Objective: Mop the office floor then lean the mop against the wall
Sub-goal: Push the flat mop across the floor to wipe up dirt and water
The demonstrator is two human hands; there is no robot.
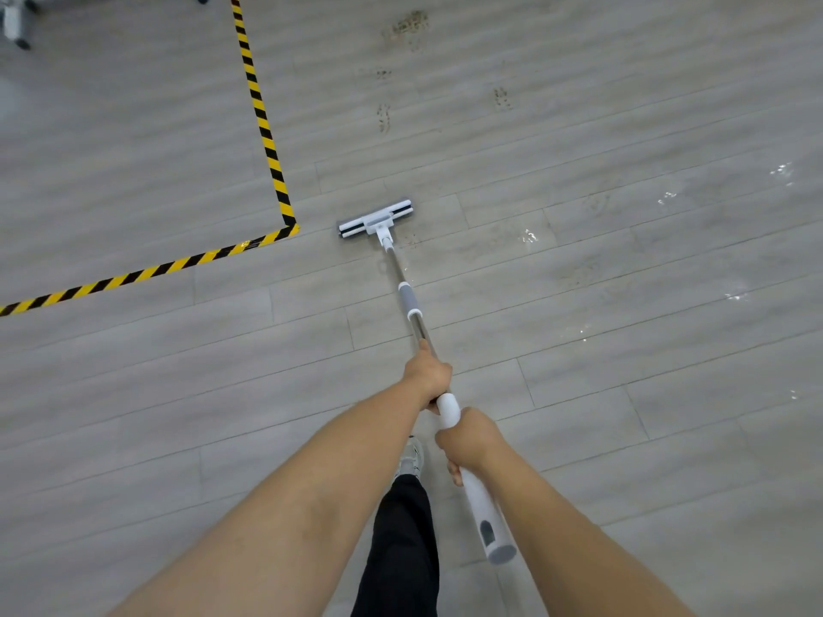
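Bottom centre: black trouser leg [401, 549], pale shoe [412, 458] just above it, flat on grey plank floor [178, 394]. Just right of the shoe: right hand [467, 443], fingers curled tight round the white grip [481, 501] of the mop [403, 278], grey end cap low and to the right of the wrist. Slightly higher, centre frame: left hand [427, 376], clamped round the shaft where white grip meets metal tube, one digit laid straight along the tube. Both forearms bare, in from the lower corners. Further up the shaft: grey sleeve [409, 300] between two white collars. Beyond that, mid-frame: mop head [376, 218], flat on the floor, long side tilted up to the right, just right of the corner of yellow-and-black hazard tape [267, 131], not touching it. Tape in an L: one leg down to the left edge, the other up to the top edge. Right of the head: wet glints [529, 236], more toward the right edge. Upper centre: brown dirty footprints [409, 26], several, well apart from the head. Top left corner: castor [20, 42] and pale frame, too cut off to identify.
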